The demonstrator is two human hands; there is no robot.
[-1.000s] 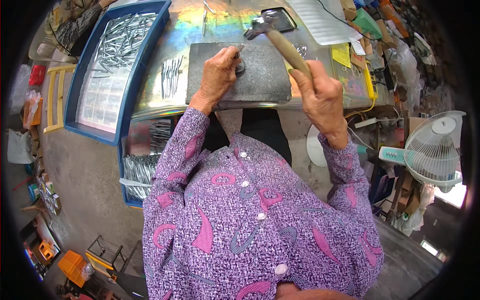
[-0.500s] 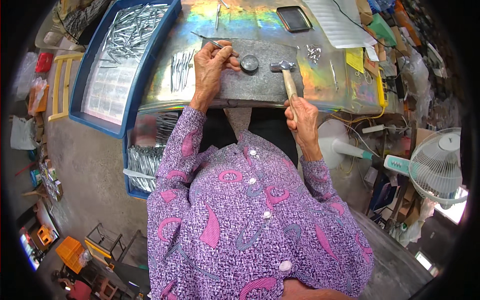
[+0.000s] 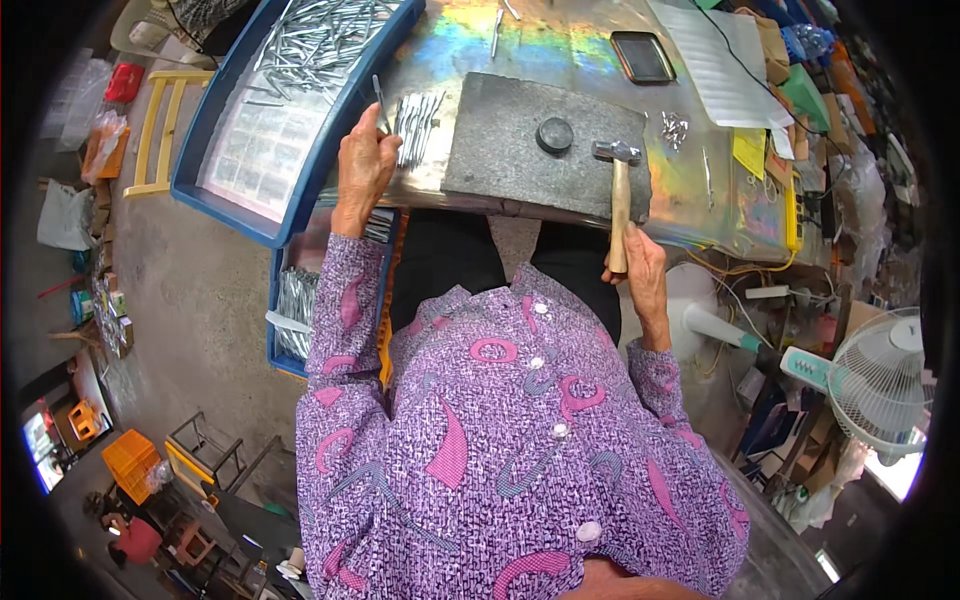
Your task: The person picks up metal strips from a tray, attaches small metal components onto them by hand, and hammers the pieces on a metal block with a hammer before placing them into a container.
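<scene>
My left hand (image 3: 366, 168) is pinched around a thin metal rod (image 3: 379, 97), which stands up from the fingers near the blue tray's edge. Right beside it lies a row of similar metal rods (image 3: 419, 128) on the table. My right hand (image 3: 643, 272) is closed loosely at the end of a hammer's wooden handle (image 3: 620, 215). The hammer's metal head (image 3: 616, 151) is over the right part of a dark grey slab (image 3: 490, 145) and seems to rest on it. A round black puck-like block (image 3: 554, 135) sits on the slab, left of the hammer head.
A blue tray (image 3: 296, 222) at left holds a heap of metal rods (image 3: 318, 45); a lower blue tray (image 3: 272, 335) holds more. Toward the right are small metal pieces (image 3: 674, 130), a phone-like dark object (image 3: 643, 58), a yellow power strip (image 3: 793, 215) and a fan (image 3: 880, 375).
My left hand has moved left with the rod, from above the slab to beside the row of rods. My right hand has slid down toward the end of the hammer's handle.
</scene>
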